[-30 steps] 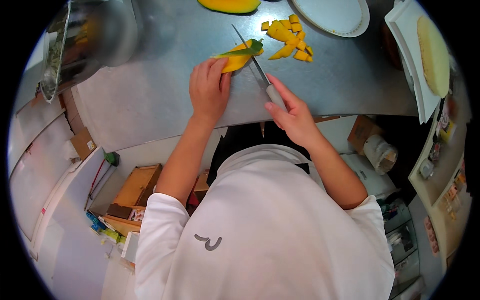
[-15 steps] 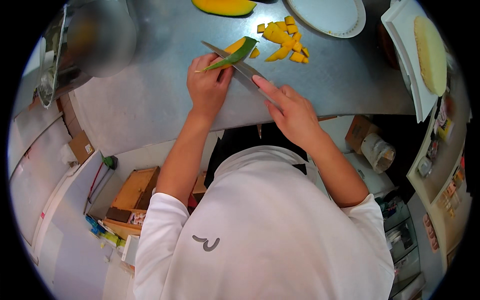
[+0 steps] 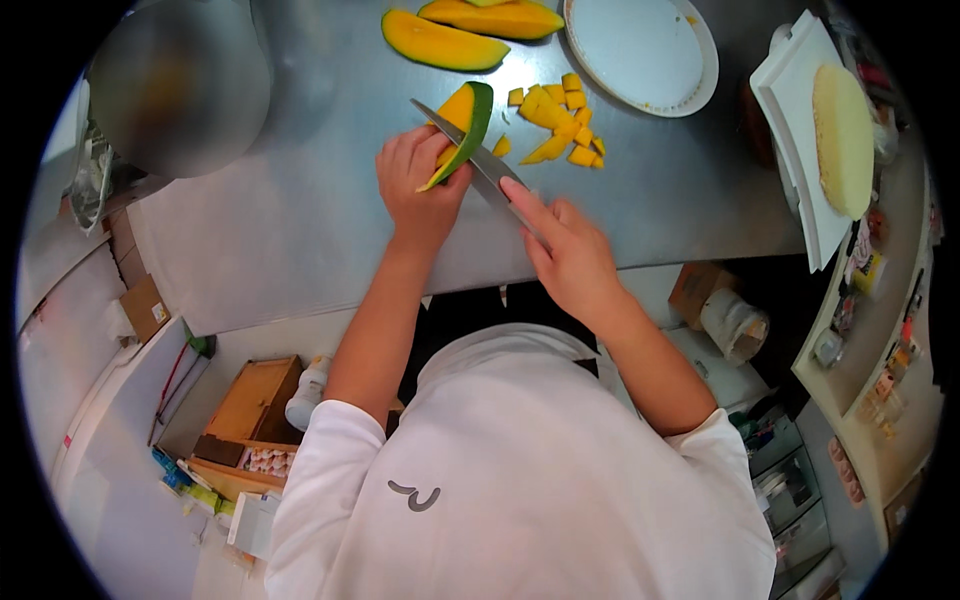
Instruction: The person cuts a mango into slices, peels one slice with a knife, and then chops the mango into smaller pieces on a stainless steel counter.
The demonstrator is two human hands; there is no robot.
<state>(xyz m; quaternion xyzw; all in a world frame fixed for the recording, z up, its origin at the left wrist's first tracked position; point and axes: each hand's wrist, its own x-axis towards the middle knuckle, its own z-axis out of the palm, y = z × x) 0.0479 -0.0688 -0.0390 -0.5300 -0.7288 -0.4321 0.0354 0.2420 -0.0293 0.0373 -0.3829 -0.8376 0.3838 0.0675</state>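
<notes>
I see the L hand [image 3: 418, 185] closed round a mango slice [image 3: 462, 128], green skin on its right edge, orange flesh facing left, held tilted over the steel counter [image 3: 300, 200]. R hand [image 3: 568, 255] is wrapped on the knife [image 3: 470, 150] handle w/ index finger stretched along the spine; blade runs up-left & crosses the slice, tip poking out past it. Just right of the slice: a pile of mango cubes [image 3: 560, 120], approx a dozen, can't count exact since they overlap. Beyond, near the far edge, 2 more mango halves [image 3: 440, 42], the farther one partly cut off by the frame. 1 round white plate [image 3: 640, 50] sits right of those, close to the cubes but not touching. Far right: 1 white rectangular tray [image 3: 790, 150] w/ 1 pale yellow oval cake [image 3: 842, 135] on it. Top left, a big metal bowl [image 3: 180, 85], blurred. My own white top fills the lower part, blocking the counter's near edge.
</notes>
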